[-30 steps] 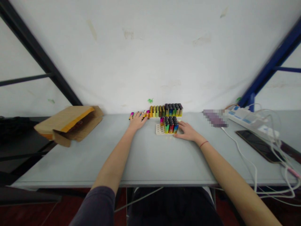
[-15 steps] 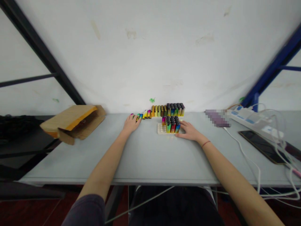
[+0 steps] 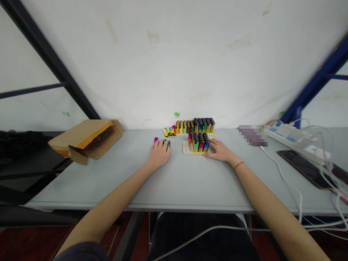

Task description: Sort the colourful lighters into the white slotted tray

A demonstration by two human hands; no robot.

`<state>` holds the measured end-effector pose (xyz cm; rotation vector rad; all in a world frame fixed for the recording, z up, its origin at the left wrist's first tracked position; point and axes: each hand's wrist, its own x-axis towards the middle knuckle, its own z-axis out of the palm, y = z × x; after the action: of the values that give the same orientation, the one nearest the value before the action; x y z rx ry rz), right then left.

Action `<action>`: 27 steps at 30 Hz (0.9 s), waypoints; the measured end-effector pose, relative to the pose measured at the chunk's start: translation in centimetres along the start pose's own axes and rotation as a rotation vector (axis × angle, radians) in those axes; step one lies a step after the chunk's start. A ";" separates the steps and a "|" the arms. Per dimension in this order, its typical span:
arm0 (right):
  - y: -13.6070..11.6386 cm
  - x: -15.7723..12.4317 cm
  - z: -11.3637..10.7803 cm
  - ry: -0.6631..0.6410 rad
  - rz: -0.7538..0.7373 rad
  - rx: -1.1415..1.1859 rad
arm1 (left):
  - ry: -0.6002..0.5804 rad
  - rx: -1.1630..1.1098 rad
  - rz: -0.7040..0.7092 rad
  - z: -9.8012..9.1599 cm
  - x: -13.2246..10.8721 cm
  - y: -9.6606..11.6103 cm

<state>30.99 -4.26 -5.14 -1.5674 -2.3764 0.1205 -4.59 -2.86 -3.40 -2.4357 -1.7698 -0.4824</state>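
Note:
My left hand (image 3: 160, 156) lies palm down on the table, fingers spread over several loose colourful lighters (image 3: 156, 140) whose ends poke out beyond the fingertips. At the right end of a white tray (image 3: 187, 148) with round holes, my right hand (image 3: 220, 151) has its thumb at the front corner and its fingers at the back, gripping that end. Black-topped lighters (image 3: 201, 143) stand upright in the tray's right part; a pink one (image 3: 190, 138) stands just left of them. Holes show at the tray's left.
Behind the tray stand rows of black-topped lighters (image 3: 203, 125) and yellowish ones (image 3: 185, 127); a few more (image 3: 169, 131) lie left of these. An open brown paper bag (image 3: 81, 136) sits at the left. On the right are phones (image 3: 304, 168), a power strip (image 3: 296, 141) and white cables (image 3: 282, 174).
My left hand has come nearer, slightly to the right, and the lighters under its fingers have shifted with it, away from those at the back. My right hand remains at the tray.

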 end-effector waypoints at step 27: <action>-0.3 -0.1 -0.3 -0.002 0.006 0.000 | -0.124 -0.166 -0.220 -1.0 4.9 -3.7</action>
<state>30.81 -4.50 -4.76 -1.5754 -2.3735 0.1240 -6.88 2.52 -1.34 -2.4366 -2.1454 -0.5271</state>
